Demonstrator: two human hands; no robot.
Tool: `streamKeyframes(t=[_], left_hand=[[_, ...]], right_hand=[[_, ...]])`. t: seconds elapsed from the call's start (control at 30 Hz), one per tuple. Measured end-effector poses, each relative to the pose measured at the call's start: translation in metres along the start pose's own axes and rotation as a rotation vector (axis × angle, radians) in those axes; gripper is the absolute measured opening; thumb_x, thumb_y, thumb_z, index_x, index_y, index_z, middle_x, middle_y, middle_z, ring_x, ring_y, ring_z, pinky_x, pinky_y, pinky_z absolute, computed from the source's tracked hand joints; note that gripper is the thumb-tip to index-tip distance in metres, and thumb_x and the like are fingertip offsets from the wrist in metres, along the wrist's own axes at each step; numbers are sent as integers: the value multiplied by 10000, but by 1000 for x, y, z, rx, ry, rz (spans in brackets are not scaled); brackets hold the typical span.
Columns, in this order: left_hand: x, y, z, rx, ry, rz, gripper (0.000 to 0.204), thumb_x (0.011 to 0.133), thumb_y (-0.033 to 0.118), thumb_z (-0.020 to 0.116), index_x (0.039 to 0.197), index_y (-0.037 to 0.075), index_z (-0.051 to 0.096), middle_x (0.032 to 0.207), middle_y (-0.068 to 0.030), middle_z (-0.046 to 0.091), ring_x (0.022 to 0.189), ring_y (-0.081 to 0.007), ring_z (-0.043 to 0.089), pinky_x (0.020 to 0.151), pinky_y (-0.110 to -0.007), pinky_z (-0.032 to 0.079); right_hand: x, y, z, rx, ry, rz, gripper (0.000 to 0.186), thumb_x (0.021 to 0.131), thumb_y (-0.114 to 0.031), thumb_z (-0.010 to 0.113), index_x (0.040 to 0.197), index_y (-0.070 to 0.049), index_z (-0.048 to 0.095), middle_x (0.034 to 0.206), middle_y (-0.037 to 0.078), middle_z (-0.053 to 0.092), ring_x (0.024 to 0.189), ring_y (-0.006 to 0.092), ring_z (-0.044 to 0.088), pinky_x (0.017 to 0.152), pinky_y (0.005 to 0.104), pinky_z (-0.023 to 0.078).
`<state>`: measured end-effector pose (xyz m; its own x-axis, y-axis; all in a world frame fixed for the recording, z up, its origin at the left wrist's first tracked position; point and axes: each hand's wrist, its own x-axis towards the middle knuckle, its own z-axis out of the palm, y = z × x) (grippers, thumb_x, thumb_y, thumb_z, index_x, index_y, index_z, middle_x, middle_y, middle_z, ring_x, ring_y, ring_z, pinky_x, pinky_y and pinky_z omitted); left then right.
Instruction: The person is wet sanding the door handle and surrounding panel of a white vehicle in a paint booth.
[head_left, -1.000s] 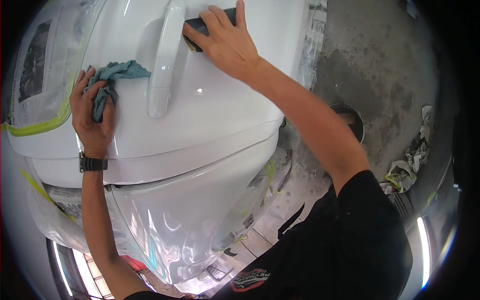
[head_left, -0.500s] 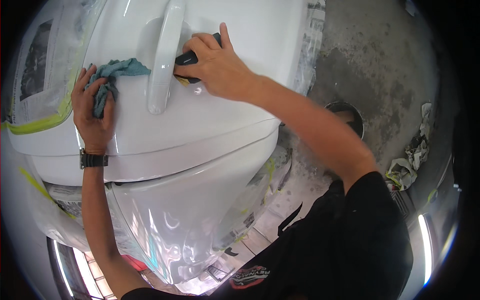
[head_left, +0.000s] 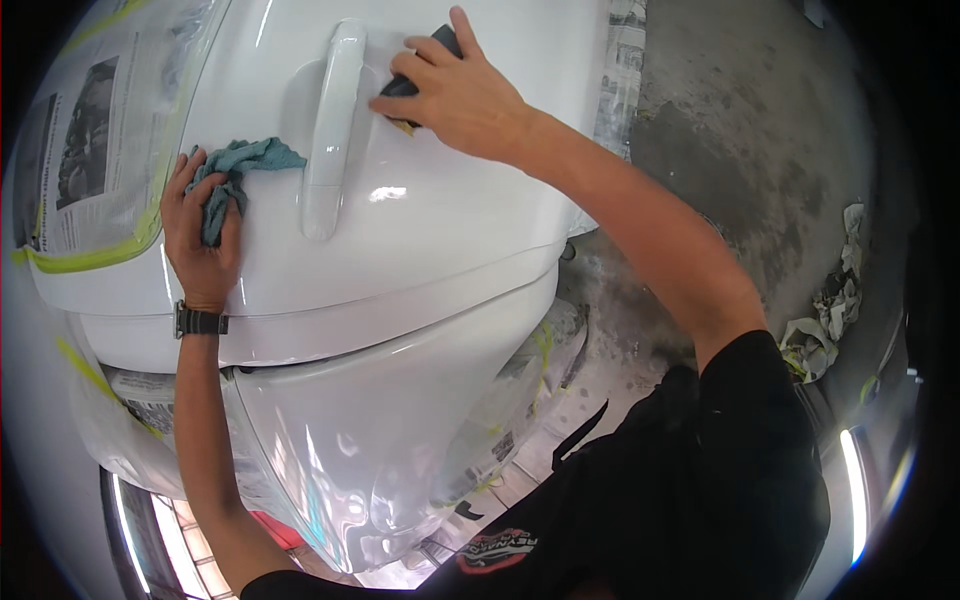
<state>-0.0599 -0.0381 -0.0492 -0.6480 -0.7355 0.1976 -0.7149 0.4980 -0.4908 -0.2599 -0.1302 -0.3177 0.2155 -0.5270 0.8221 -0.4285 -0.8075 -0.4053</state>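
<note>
A glossy white car panel (head_left: 470,200) fills the middle of the view, with a white door handle (head_left: 333,130) on it. My left hand (head_left: 205,230), a watch on its wrist, grips a crumpled teal cloth (head_left: 250,157) against the panel left of the handle. To the right of the handle, my right hand (head_left: 460,100) is closed around a black block (head_left: 443,42) with a yellowish edge showing beneath it, resting on the paint. The underside of the block is hidden.
Newspaper masking with yellow-green tape (head_left: 90,258) covers the upper left. More masking (head_left: 618,70) runs along the panel's right edge. On the stained concrete floor (head_left: 750,120) at right lie crumpled papers (head_left: 808,345). A lower white panel (head_left: 380,430) curves toward my dark-clothed body.
My right hand with the block moved down and left toward the handle, then back up and slightly right. My left hand stays on the cloth; the whole view has shifted slightly.
</note>
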Motion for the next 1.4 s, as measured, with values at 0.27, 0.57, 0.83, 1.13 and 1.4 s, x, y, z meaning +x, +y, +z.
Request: streamKeyframes(t=[0.27, 0.57, 0.83, 1.13, 1.4], left_hand=[[2, 1, -1, 10, 6, -10, 352, 811, -7, 664, 1158, 46, 693, 1389, -188, 618, 1389, -417, 493, 1162, -512, 376], [0, 1, -1, 0, 3, -8, 343, 808, -6, 670, 1146, 50, 690, 1388, -179, 622, 1395, -421, 487, 1162, -525, 377], [0, 0, 2, -15, 0, -21, 339, 806, -7, 670, 1140, 49, 689, 1389, -180, 622, 1393, -427, 487, 1160, -525, 381], [-1, 0, -1, -12, -18, -3, 339, 835, 10, 639, 1173, 23, 666, 1405, -193, 612, 1392, -408, 494, 1170, -501, 360], [1, 0, -1, -26, 9, -31, 350, 796, -18, 668, 1140, 39, 691, 1387, -191, 623, 1383, -421, 498, 1160, -522, 379]], right_hand=[[-3, -13, 29, -30, 177, -103, 351, 915, -130, 635, 1233, -267, 691, 1217, 23, 567, 1335, 263, 459, 1140, 730, 296], [0, -14, 31, -70, 184, -202, 381, 892, -109, 658, 1227, -289, 687, 1289, 16, 531, 1394, 263, 409, 1129, 764, 281], [-2, -20, 32, -119, 156, -122, 426, 890, -111, 666, 1249, -341, 681, 1344, 34, 513, 1438, 294, 373, 1085, 797, 303], [-2, -24, 37, 84, 138, -72, 529, 863, 14, 634, 1289, -299, 653, 1477, 28, 456, 1504, 268, 304, 1118, 792, 276], [-11, -36, 27, -45, 116, -61, 523, 837, -85, 722, 1312, -291, 642, 1420, 45, 518, 1450, 264, 396, 1149, 677, 319]])
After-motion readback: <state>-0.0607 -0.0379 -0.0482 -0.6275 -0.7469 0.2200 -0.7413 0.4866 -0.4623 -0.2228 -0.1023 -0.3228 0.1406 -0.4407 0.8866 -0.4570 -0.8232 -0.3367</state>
